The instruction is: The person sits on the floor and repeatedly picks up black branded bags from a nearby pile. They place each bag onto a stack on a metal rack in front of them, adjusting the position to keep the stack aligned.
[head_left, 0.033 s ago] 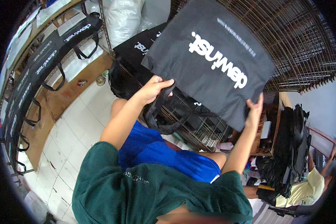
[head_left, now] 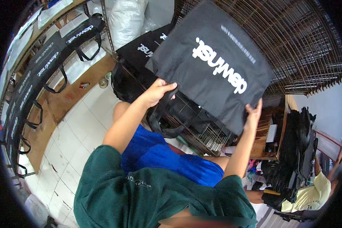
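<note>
A flat black fabric tote bag (head_left: 216, 87) with white printing, upside down to me, is spread out in front of me. My left hand (head_left: 160, 92) pinches its near left edge by the handle, thumb on top. At the near right edge, my right hand (head_left: 253, 114) holds the bag, its thumb against the printed face and its other fingers partly hidden. A black handle loop (head_left: 164, 131) hangs below the near edge. Behind and left of the bag, more black bags (head_left: 135, 47) lie on a stack of wire racks (head_left: 211, 138).
A tall stack of wire racks (head_left: 307, 45) rises at the far right. Black bags (head_left: 49, 62) line a shelf on the left above white floor tiles (head_left: 79, 129). A wooden cabinet (head_left: 264, 142), hanging black fabric (head_left: 292, 152) and another person in a yellow shirt (head_left: 311, 193) are at the right.
The bag's right side has shifted slightly left and nearer, together with my right hand. My left hand keeps its hold in almost the same place.
</note>
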`<state>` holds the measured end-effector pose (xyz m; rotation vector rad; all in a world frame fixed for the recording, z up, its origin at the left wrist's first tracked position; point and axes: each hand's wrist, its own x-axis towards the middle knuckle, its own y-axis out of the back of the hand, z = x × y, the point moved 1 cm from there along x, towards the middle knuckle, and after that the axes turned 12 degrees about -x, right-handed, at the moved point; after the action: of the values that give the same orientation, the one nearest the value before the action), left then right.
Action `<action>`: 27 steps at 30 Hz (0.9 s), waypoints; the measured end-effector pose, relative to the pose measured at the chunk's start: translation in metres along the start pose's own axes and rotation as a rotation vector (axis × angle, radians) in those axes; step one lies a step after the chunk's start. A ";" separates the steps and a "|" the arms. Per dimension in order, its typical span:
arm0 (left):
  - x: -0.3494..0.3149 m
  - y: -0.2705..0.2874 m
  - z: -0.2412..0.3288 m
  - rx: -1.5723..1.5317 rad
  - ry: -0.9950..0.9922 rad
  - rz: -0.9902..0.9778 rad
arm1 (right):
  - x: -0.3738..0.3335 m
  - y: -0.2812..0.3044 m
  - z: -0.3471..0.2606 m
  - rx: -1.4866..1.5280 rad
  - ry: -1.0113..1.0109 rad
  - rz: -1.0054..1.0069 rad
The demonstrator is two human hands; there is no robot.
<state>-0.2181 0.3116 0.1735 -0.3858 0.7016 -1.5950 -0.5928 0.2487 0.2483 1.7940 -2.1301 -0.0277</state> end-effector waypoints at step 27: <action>0.070 0.094 -0.092 0.148 0.010 0.260 | -0.050 -0.075 0.243 -0.007 -0.380 0.165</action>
<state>-0.2141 0.2611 0.0335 -0.1706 0.6102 -1.3917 -0.5827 0.2305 -0.0099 1.7104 -2.5271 -0.3601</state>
